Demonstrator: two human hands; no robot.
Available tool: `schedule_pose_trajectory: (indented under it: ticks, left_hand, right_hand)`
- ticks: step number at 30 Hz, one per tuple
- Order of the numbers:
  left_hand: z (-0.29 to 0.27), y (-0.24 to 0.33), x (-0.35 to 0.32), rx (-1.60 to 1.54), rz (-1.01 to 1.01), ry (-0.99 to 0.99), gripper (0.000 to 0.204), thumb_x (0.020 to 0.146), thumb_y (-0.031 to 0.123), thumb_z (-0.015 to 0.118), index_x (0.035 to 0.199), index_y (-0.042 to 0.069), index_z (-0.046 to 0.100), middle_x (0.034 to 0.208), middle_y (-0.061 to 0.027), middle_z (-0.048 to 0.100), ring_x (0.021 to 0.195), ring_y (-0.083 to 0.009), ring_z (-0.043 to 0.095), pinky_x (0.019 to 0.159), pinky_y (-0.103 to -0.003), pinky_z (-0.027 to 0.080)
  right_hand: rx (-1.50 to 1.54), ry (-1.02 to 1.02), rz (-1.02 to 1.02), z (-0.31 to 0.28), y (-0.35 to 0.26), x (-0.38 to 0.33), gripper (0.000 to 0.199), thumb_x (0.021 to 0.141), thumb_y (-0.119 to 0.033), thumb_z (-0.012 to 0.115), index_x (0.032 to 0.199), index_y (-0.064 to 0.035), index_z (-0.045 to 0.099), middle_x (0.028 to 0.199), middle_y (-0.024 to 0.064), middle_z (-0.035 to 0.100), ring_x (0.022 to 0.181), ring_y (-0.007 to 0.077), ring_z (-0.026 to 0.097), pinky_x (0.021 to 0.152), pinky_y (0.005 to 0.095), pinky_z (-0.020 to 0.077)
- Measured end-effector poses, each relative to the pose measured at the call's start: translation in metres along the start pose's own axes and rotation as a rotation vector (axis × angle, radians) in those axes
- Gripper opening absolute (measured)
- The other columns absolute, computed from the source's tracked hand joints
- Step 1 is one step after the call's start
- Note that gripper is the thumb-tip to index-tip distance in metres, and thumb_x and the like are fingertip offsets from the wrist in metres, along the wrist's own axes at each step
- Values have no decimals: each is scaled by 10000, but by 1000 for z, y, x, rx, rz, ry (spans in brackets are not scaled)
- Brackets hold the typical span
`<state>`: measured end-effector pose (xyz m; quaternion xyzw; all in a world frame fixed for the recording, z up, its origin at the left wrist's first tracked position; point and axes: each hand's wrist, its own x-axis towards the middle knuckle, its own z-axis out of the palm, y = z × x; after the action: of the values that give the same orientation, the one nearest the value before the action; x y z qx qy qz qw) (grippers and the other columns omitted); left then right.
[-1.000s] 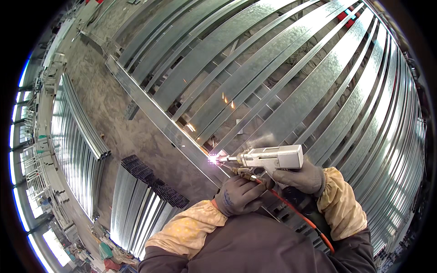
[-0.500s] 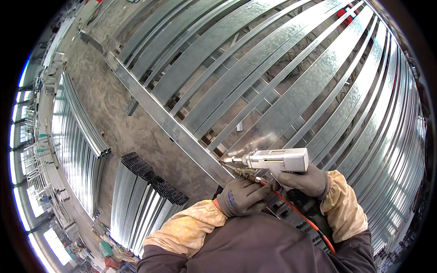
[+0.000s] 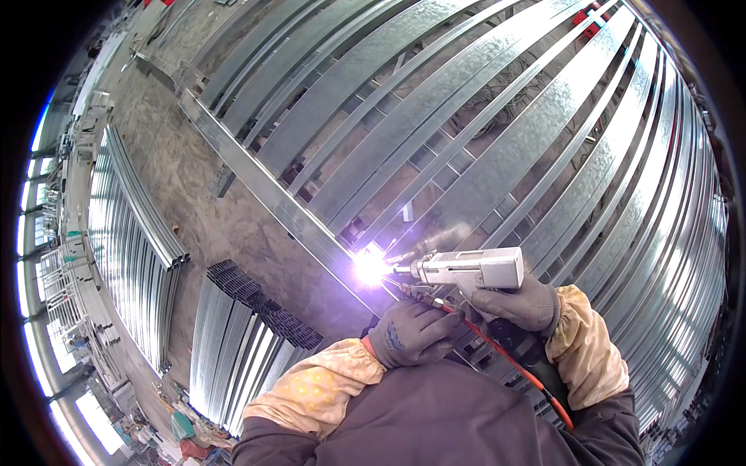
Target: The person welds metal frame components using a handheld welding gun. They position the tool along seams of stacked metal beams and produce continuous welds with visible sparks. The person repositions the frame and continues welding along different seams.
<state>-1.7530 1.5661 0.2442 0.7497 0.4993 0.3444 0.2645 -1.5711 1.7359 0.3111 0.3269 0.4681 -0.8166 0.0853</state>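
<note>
A white and silver handheld welding gun points left, with a blinding violet-white arc at its nozzle. My right hand, in a grey glove, is wrapped round its grip. Below the nozzle, my left hand, gloved too, lies with curled fingers close to the wire-feed fittings and the red hose; what its fingers hold is hidden. The arc burns where a galvanized slat meets the long metal edge rail. Glare covers the joint itself.
Long galvanized slats spread across the frame with gaps between them. Bundles of metal profiles lie on the floor at left and lower left. A red object sits at the far right. Cables lie beneath the slats.
A bright arc has lit at the nozzle, throwing violet light over the rail and floor, with a wisp of smoke above. The gun and both hands have shifted very slightly.
</note>
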Motion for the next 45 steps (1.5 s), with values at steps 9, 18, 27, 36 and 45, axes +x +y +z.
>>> schedule_pose_trajectory:
  ticks: [9,18,27,36,45]
  left_hand:
    - [-1,1,3,-6,9,18,481,704,237,717,1136,43,631,849,-76,659,744,-268,658,671,-390,527]
    - [-1,2,3,-10,20,-29,489,735,260,701,1168,49,613,876,-72,656,762,-268,656,693,-400,526]
    - [1,6,4,10,13,-38,483,712,237,710,1154,65,618,862,-48,664,775,-260,665,695,-396,527]
    - [5,9,4,4,19,-19,480,730,254,714,1158,64,608,881,-59,656,800,-273,662,714,-405,521]
    - [4,14,3,-13,-8,-68,468,734,245,710,1152,60,611,902,-68,665,806,-278,663,717,-404,521]
  right_hand:
    - [21,-9,22,2,-7,-2,422,960,-259,623,1302,-22,550,989,51,644,830,107,619,690,261,524]
    - [-21,-1,2,0,-3,-3,349,958,-245,630,1226,-27,582,933,25,631,814,93,601,670,254,503]
    - [12,-12,3,-1,3,-7,311,961,-243,618,1183,-27,594,935,37,630,840,112,617,695,275,526]
    - [2,-7,12,-3,6,-11,301,963,-230,609,1185,-28,600,916,17,627,809,92,583,683,257,502]
    - [6,20,3,-2,12,-14,339,956,-241,620,1213,-22,598,943,34,654,798,92,598,682,262,507]
